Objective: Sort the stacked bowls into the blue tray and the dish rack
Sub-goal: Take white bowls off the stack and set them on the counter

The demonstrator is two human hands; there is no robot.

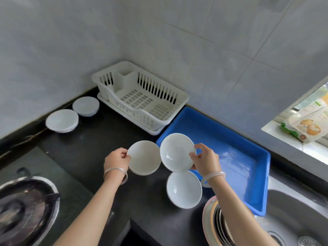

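My left hand (117, 159) pinches the left rim of a plain white ceramic bowl (144, 158), with the thumb on top. It holds the bowl above the black stone countertop (92, 144) at the centre of the frame. My right hand (205, 160) grips the right rim of a second white ceramic bowl (176, 152), which is tilted toward me. That bowl overlaps the near-left corner of the shallow blue plastic tray (230, 139). The two held bowls sit side by side, and I cannot tell whether their rims touch. Just below them a third white bowl (184, 189) rests upright on the countertop, just beside the tray's near-left edge.

The tray lies right of centre and runs down to the stainless steel sink (292, 210) at lower right. The white slotted plastic dish rack (159, 89) stands on the countertop at upper centre, just beside the tray's far-left corner. Left of the rack, two more white bowls (62, 120) sit along the wall.

Pale grey tiled walls (159, 32) meet in a corner behind the rack. A dark wok (23, 210) sits at lower left. At the right edge, a printed packet (308, 125) lies on a window sill. At the bottom, my right forearm partly hides a pink-rimmed stack of dishes (213, 219).
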